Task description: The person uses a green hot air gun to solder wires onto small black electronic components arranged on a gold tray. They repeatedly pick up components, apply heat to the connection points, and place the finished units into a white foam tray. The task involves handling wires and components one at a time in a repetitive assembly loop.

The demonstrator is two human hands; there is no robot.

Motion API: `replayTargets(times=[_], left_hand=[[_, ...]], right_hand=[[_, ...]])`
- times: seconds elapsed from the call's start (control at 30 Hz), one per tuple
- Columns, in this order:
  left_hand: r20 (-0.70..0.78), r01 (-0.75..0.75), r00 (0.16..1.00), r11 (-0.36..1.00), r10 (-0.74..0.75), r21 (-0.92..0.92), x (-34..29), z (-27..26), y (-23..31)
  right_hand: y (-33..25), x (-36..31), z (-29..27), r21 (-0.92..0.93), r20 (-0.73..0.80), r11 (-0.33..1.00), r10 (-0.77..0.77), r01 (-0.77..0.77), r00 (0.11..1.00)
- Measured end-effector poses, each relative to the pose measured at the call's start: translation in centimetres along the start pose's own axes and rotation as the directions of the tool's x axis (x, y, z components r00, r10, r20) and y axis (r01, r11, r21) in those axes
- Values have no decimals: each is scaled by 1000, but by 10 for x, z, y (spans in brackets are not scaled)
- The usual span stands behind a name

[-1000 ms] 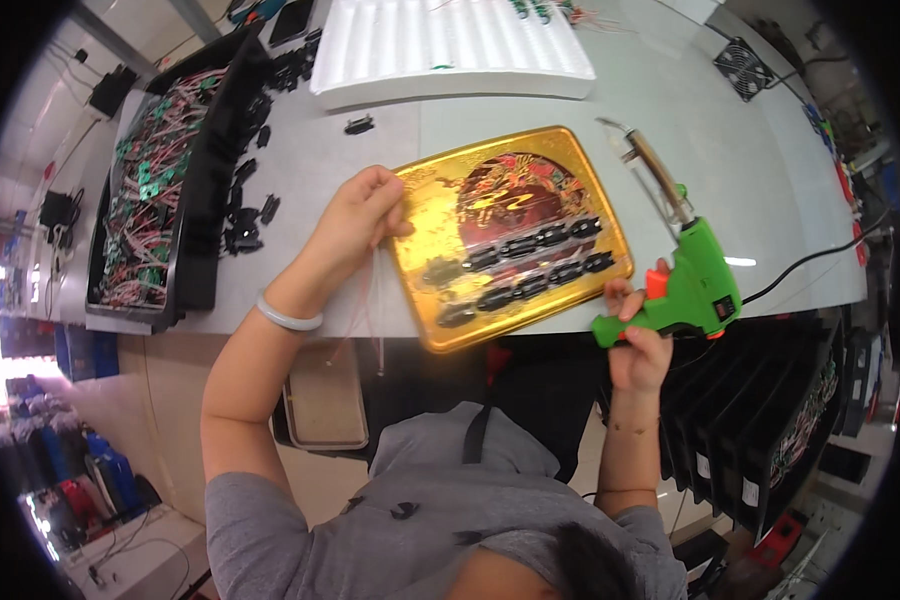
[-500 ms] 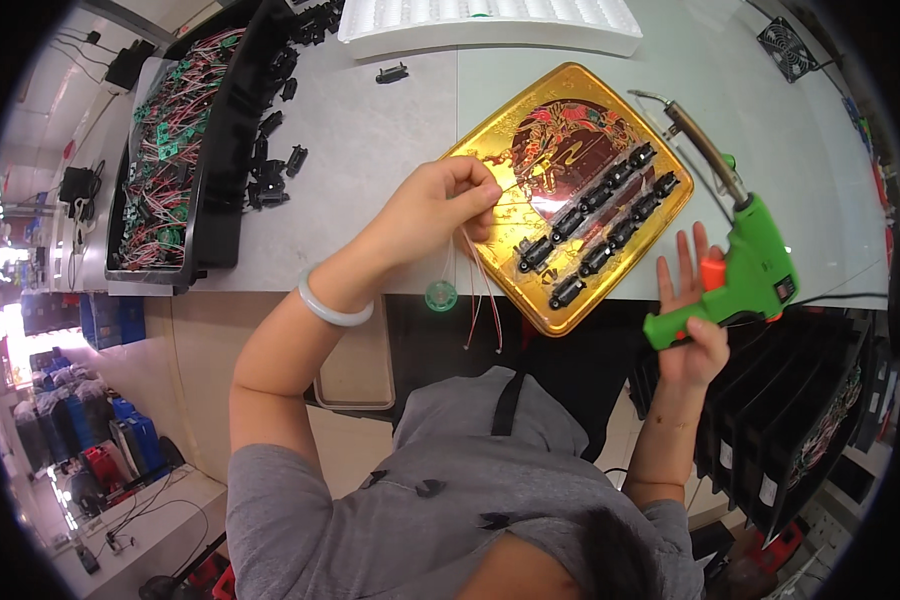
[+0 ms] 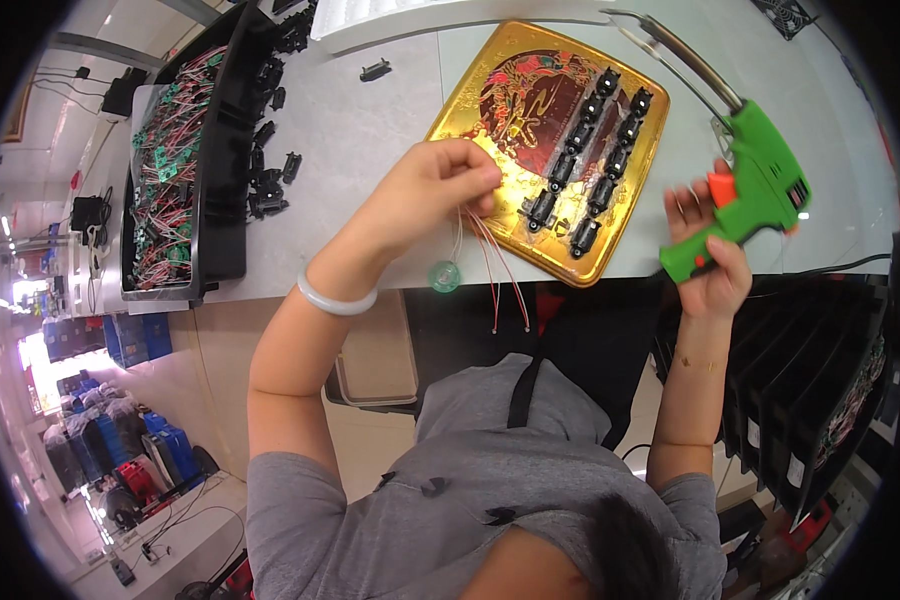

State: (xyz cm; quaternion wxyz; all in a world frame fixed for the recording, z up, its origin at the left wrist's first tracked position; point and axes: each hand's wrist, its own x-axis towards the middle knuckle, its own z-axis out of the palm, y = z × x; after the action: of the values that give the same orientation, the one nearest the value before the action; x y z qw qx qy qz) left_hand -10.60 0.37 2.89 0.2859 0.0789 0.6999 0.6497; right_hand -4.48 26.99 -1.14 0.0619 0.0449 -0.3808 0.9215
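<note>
The right hand (image 3: 713, 290) wraps its fingers around the green plastic soldering gun (image 3: 767, 165), barrel slanting forward-left over the worktop (image 3: 370, 125). The left hand (image 3: 432, 195) pinches thin red-and-white wires (image 3: 493, 285) by the golden tray (image 3: 470, 85).

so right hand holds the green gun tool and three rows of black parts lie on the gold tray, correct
No, the head view shows two rows of black parts on the gold tray, not three. The right hand does hold the green tool.
</note>
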Motion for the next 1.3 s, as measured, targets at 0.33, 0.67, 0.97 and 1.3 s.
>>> replayTargets(times=[0.33, 0.67, 0.97, 1.3], left_hand=[[17, -137, 989, 846, 149, 515, -4, 48, -1], [-216, -238, 910, 871, 355, 430, -4, 70, -28], [-241, -291, 864, 828, 443, 480, -2, 74, -33], [-225, -225, 897, 832, 380, 508, -4, 75, -32]], right_hand=[[-35, -97, -20, -123, -105, 987, 87, -99, 991], [-30, -121, -15, -157, -220, 978, 100, -137, 970], [-19, -127, -12, -334, -238, 927, 92, -171, 967], [-16, -127, -11, -303, -253, 934, 115, -192, 961]])
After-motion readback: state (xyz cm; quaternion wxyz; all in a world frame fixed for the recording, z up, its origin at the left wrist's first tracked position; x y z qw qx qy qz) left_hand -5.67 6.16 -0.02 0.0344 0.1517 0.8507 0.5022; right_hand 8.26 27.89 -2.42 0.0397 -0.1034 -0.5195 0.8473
